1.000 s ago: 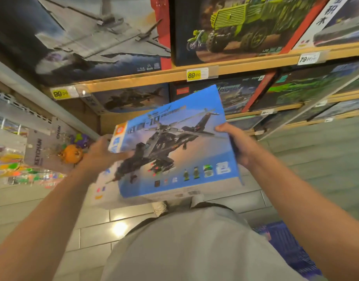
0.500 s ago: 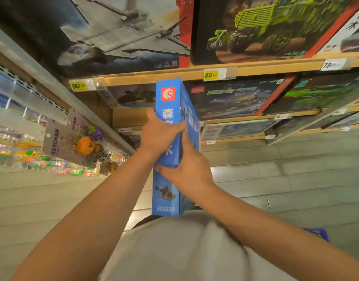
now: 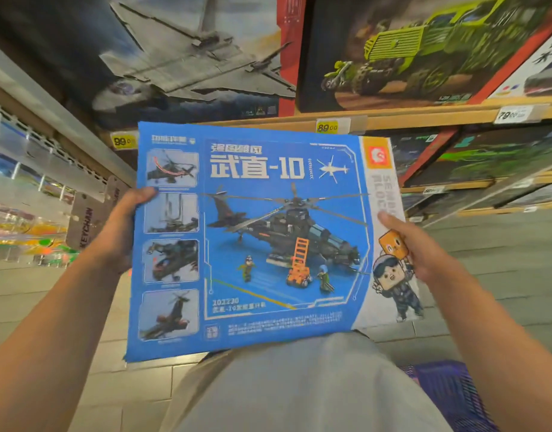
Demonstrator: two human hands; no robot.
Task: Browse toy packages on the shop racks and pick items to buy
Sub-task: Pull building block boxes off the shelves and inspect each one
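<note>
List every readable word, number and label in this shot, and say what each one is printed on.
"武直-10": title on the blue helicopter box, held by left hand and right hand.
"202230": lower on the same box.
"89.00": yellow price tag on the wooden shelf.
"79.00": white price tag, same shelf.
"KEYCHAN": hanging card.
Remaining fine print on the box: too blurred.

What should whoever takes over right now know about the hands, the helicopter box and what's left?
Left hand grips the left edge of the blue helicopter box; right hand grips its right edge. The box is held flat in front of the body, printed panel facing the camera, off the shelf. A purple basket sits low right. Done: box picked up for inspection. Left: decide whether to buy it, then keep browsing.
</note>
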